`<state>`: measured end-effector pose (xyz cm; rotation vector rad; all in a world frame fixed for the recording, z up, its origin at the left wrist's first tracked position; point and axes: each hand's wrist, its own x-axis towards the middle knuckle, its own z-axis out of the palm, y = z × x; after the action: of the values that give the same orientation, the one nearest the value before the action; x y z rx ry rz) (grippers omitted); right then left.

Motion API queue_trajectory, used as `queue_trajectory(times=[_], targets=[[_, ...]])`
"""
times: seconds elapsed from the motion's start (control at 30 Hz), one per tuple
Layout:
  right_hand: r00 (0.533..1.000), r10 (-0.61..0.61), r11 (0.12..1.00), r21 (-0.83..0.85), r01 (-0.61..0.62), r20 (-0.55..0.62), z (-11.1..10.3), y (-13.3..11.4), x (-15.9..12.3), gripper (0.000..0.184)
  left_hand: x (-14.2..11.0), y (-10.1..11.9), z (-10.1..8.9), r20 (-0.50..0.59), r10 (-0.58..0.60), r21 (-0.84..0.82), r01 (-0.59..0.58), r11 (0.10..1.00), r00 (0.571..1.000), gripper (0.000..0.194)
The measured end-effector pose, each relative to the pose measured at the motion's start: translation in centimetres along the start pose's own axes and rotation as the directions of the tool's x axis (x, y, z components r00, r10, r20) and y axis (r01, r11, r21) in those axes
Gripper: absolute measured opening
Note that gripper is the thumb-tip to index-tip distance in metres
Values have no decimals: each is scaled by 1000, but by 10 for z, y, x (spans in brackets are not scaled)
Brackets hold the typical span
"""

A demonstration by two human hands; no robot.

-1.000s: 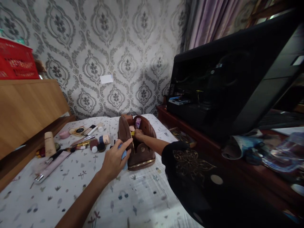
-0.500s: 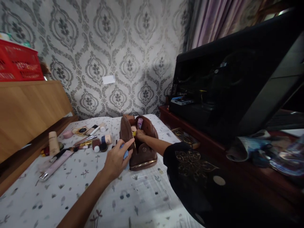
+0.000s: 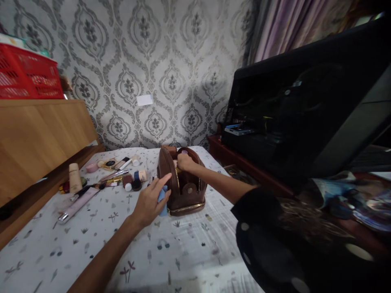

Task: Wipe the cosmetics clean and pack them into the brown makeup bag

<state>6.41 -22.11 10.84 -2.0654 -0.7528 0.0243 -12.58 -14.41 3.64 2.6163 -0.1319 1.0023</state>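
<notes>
A brown zip-up cosmetic bag (image 3: 190, 205) stands unzipped on the printed sheet, its top gaping. My right hand (image 3: 185, 162) is down in the opening with its fingers curled; what they hold, if anything, is hidden. A purple-pink item (image 3: 184, 152) shows just behind that hand, inside the bag. At the bag's left side is my left hand (image 3: 151, 202), index finger and thumb reaching against the leather. A blue cloth (image 3: 163, 193) is bunched in its grasp and shows again below the thumb. The left hand's other fingers are mostly covered.
Tubes, jars and brushes lie left of the bag, among them a beige tube (image 3: 75, 178), a pale pink tube (image 3: 78, 205) and a blue-banded jar (image 3: 140, 176). A wooden board (image 3: 45, 136) borders the left; a large black screen (image 3: 293, 106) stands right.
My right hand has moved up and back inside the bag, towards the purple-pink item, and the right sleeve has shifted right. My left hand stays beside the bag. The view has shifted slightly.
</notes>
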Motion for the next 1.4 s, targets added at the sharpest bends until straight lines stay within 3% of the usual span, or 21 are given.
queue_trajectory(times=[0.1,0.2,0.27,0.3,0.33,0.4,0.47,0.6,0.67,0.73,0.83,1.0,1.17,1.27,1.4], targets=[[997,-66,994,-87,63,-35,-20,-15,-10,11,-7,-14,-7,-43,-78,-65,75,995,996,43],[967,-240,967,-105,231,-85,-24,-27,-45,20,-12,-35,-14,-77,-169,-82,163,983,983,36],[842,-536,844,-39,534,-57,-11,-28,-78,23,-14,-50,-18,-113,-211,-83,202,976,971,32],[771,-637,771,10,637,13,1,-25,-94,25,-14,-58,-20,-132,-233,-79,224,971,964,31],[695,-712,701,36,712,100,15,-21,-110,26,-15,-66,-23,-151,-260,-75,251,965,954,31],[626,-742,650,34,759,240,46,-12,-134,26,-18,-84,-27,-194,-334,-88,323,942,922,32],[649,-680,696,24,717,341,76,-2,-146,20,-25,-103,-31,-270,-453,-157,425,891,850,32],[819,-464,886,175,430,336,123,12,-143,3,-47,-143,-35,-427,-647,-288,583,760,632,32],[867,-395,914,229,336,303,142,16,-134,14,-59,-159,-35,-458,-674,-287,621,730,580,31],[897,-344,922,278,267,278,158,19,-126,19,-68,-169,-35,-466,-683,-275,642,715,562,29],[916,-307,907,372,199,258,174,22,-123,22,-73,-171,-33,-453,-663,-226,643,732,596,27],[911,-338,844,505,182,236,170,25,-131,22,-62,-141,-20,-296,-551,-120,542,832,780,25],[935,-351,798,509,323,-44,154,22,-134,25,-50,-104,3,-44,-376,-7,377,926,925,33],[918,-350,817,419,396,-186,152,23,-134,30,-50,-91,16,94,-307,87,299,950,947,33],[927,-331,855,361,373,-174,161,29,-133,42,-55,-89,27,120,-353,134,337,932,928,37]])
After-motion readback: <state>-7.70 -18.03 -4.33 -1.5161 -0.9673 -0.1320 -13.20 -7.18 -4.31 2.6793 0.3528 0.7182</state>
